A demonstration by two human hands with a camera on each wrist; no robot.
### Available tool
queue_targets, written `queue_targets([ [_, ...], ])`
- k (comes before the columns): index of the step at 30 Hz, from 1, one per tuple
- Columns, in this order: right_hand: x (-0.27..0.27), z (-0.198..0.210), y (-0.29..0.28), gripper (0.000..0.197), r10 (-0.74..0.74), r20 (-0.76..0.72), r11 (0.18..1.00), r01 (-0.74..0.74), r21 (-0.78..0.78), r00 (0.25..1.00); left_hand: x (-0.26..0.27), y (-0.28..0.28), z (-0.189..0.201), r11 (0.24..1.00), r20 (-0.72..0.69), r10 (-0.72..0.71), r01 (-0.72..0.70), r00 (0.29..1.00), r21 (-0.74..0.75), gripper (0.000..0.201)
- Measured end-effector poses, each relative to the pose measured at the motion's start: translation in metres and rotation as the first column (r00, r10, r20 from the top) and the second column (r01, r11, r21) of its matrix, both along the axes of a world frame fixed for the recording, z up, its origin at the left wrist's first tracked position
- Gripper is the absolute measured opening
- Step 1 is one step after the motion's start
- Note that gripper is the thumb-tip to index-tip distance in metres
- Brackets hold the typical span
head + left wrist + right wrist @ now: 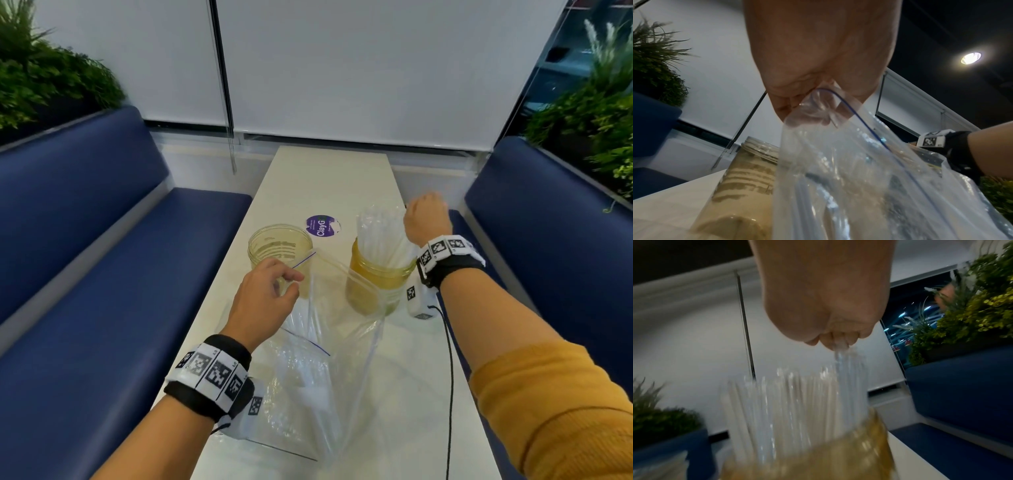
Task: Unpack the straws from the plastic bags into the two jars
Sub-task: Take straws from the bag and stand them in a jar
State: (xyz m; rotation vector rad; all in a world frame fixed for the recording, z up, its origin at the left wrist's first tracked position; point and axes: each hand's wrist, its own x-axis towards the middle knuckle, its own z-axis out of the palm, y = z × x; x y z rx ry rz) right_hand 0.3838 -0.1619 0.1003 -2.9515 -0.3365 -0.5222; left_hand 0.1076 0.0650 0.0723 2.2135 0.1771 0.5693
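Two amber jars stand on the white table (308,178). The left jar (280,251) (740,186) looks empty. The right jar (376,274) (818,464) is packed with clear straws (380,233) (789,402) standing upright. My left hand (270,294) (813,104) pinches the blue-lined rim of a clear plastic bag (329,335) (859,186), lifted in front of the jars with a few straws inside. My right hand (426,219) (836,340) is above the right jar, fingers curled, pinching the top of a straw.
A second plastic bag (291,411) lies flat on the table near me. A purple round sticker (322,225) sits behind the jars. Blue benches (85,257) flank the narrow table, with plants (44,78) behind them. A black cable (448,377) hangs from my right wrist.
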Motion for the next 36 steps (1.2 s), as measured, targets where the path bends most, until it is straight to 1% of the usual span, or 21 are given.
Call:
queue_targets([
  [2, -0.011, -0.018, 0.003, 0.044, 0.069, -0.109, 0.997, -0.065, 0.043, 0.992, 0.002, -0.003, 0.001, 1.0, -0.003, -0.01, 0.01, 1.0, -0.011, 0.022],
  [3, -0.017, -0.024, 0.004, 0.044, 0.082, -0.146, 0.996, -0.078, 0.036, 0.986, 0.003, -0.005, 0.002, 1.0, -0.004, -0.018, 0.018, 1.0, -0.016, 0.025],
  [5, -0.026, -0.026, 0.003, 0.043, 0.073, -0.154, 0.997, -0.069, 0.032, 0.985, 0.003, -0.008, 0.003, 0.999, -0.007, -0.041, 0.041, 0.999, -0.027, 0.032],
  [7, -0.033, -0.013, 0.003, 0.041, 0.065, -0.092, 0.997, -0.061, 0.048, 0.994, 0.004, -0.011, 0.005, 0.998, -0.016, -0.063, 0.062, 0.998, -0.032, 0.037],
  [8, -0.04, -0.001, 0.004, 0.04, 0.066, -0.041, 0.995, -0.063, 0.084, 0.997, 0.003, -0.012, 0.006, 0.997, -0.021, -0.071, 0.07, 0.997, -0.035, 0.039],
  [9, -0.049, 0.012, 0.006, 0.039, 0.093, 0.021, 0.987, -0.094, 0.128, 0.995, 0.003, -0.013, 0.005, 0.996, -0.025, -0.078, 0.077, 0.997, -0.042, 0.041],
  [12, -0.092, 0.049, 0.018, 0.03, 0.226, 0.178, 0.923, -0.269, 0.276, 0.958, 0.003, -0.018, 0.005, 0.994, -0.028, -0.099, 0.098, 0.995, -0.052, 0.045],
  [14, -0.131, 0.064, 0.033, 0.026, 0.316, 0.187, 0.873, -0.362, 0.328, 0.93, 0.004, -0.022, 0.004, 0.994, -0.031, -0.104, 0.103, 0.994, -0.03, 0.048],
  [16, -0.168, 0.064, 0.049, 0.038, 0.38, 0.089, 0.857, -0.387, 0.341, 0.921, 0.004, -0.024, 0.003, 0.995, -0.021, -0.104, 0.103, 0.994, -0.014, 0.052],
  [17, -0.181, 0.058, 0.056, 0.044, 0.375, -0.001, 0.876, -0.354, 0.329, 0.927, 0.003, -0.025, 0.002, 0.994, -0.014, -0.106, 0.106, 0.994, -0.016, 0.054],
  [19, -0.195, 0.035, 0.068, 0.047, 0.303, -0.203, 0.94, -0.257, 0.224, 0.931, 0.001, -0.025, 0.0, 0.993, -0.001, -0.117, 0.116, 0.993, -0.033, 0.058],
  [20, -0.198, 0.021, 0.072, 0.044, 0.252, -0.286, 0.965, -0.216, 0.152, 0.925, 0.0, -0.025, 0.0, 0.991, 0.013, -0.127, 0.127, 0.992, -0.041, 0.059],
  [21, -0.199, 0.007, 0.076, 0.04, 0.204, -0.362, 0.979, -0.178, 0.103, 0.91, -0.002, -0.025, 0.0, 0.989, 0.03, -0.141, 0.142, 0.99, -0.045, 0.059],
  [22, -0.201, -0.005, 0.078, 0.04, 0.169, -0.427, 0.985, -0.147, 0.086, 0.888, -0.004, -0.025, 0.0, 0.986, 0.049, -0.158, 0.16, 0.986, -0.046, 0.059],
  [25, -0.2, -0.034, 0.084, 0.043, 0.124, -0.586, 0.99, -0.06, 0.127, 0.8, -0.011, -0.024, 0.0, 0.975, 0.086, -0.218, 0.221, 0.972, -0.035, 0.061],
  [27, -0.197, -0.047, 0.089, 0.04, 0.109, -0.649, 0.988, -0.01, 0.155, 0.753, -0.014, -0.023, -0.001, 0.966, 0.097, -0.255, 0.258, 0.962, -0.019, 0.065],
  [29, -0.195, -0.055, 0.094, 0.034, 0.099, -0.688, 0.988, 0.008, 0.152, 0.719, -0.017, -0.021, -0.001, 0.956, 0.109, -0.291, 0.291, 0.95, 0.017, 0.068],
  [31, -0.196, -0.062, 0.098, 0.032, 0.074, -0.698, 0.992, 0.019, 0.125, 0.712, -0.019, -0.019, -0.001, 0.95, 0.116, -0.312, 0.309, 0.943, 0.048, 0.07],
  [33, -0.197, -0.069, 0.101, 0.032, 0.094, -0.695, 0.993, -0.022, 0.113, 0.713, -0.021, -0.016, -0.003, 0.953, 0.112, -0.303, 0.299, 0.946, 0.057, 0.069],
  [36, -0.196, -0.077, 0.1, 0.032, 0.172, -0.695, 0.982, -0.061, 0.181, 0.699, -0.023, -0.012, -0.005, 0.968, 0.075, -0.248, 0.245, 0.966, 0.047, 0.061],
])
